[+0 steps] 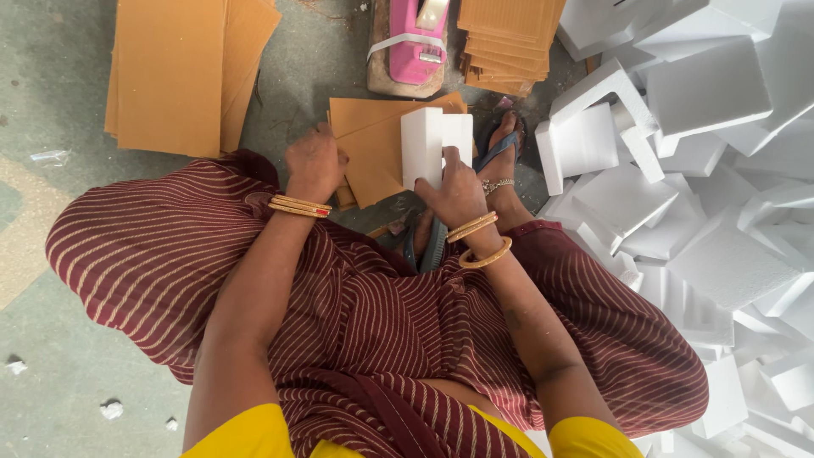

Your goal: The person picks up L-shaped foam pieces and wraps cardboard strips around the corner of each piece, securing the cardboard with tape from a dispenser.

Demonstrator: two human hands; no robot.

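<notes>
Two white foam blocks (pixel 435 144) stand upright within the right hand (pixel 455 193) grip.

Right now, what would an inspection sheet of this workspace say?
Surface: grey concrete floor, scattered white crumbs.
Job's things: white foam blocks over brown card sheets.
Clutter: card stack at left, ribbed card stack at top, foam pile at right, pink tool at top.
Hands: right hand grips the foam blocks; left hand rests on the card sheets.
Cables: nothing seen.
Surroundings: person seated on floor, striped maroon cloth, sandalled foot.
</notes>
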